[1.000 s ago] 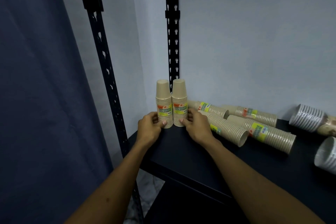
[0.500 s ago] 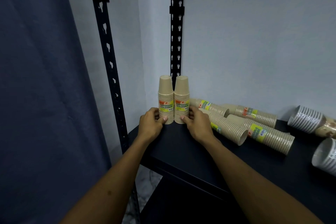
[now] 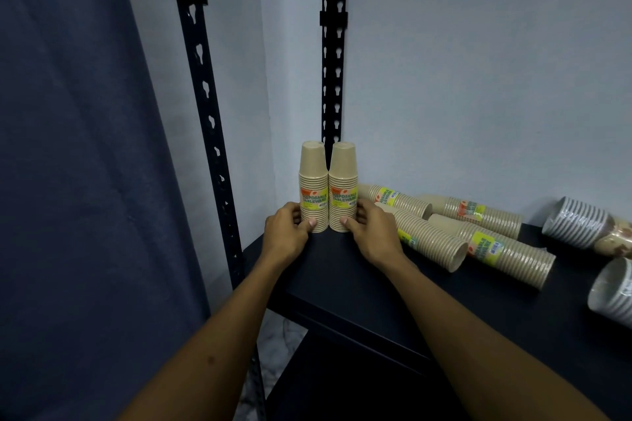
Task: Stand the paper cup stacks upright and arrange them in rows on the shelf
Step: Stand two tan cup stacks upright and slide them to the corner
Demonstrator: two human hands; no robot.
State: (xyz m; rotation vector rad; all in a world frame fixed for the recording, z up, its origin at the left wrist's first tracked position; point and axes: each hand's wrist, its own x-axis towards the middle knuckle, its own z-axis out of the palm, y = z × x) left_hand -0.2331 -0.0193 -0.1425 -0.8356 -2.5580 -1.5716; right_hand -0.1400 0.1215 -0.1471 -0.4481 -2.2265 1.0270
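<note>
Both upright stacks sit slightly further into the shelf corner than half a second ago, and the hands have closed in at their bases. The left upright stack (image 3: pixel 313 188) and right upright stack (image 3: pixel 343 188) stand side by side, touching, at the 12 o'clock corner of the shelf (image 3: pixel 342 284), against the rear upright post (image 3: pixel 334 44). Each stack's long axis is vertical, with the cup bases pointing up and the open rims down on the shelf.

The left hand (image 3: pixel 285 232) holds the foot of the left stack, thumb on its front, fingers curled round its left side. The right hand (image 3: pixel 371 232) holds the foot of the right stack likewise, mirrored.

Hazards, as a judgement:
- Pressure low on a tall narrow stack may tip its top; release both sides evenly.
- The right wrist lies just beside the nearest fallen stack (image 3: pixel 429 239); a careless withdrawal toward 3 o'clock could roll it off the front edge.

Four tan stacks lie on their sides from 2 to 3 o'clock, long axes roughly horizontal; the nearest two open toward 4 o'clock. Two white cup stacks (image 3: pixel 581 222) lie further out at 3 o'clock. A front post (image 3: pixel 205 96) stands at 10 o'clock, a dark curtain (image 3: pixel 68 181) at 9 o'clock.
</note>
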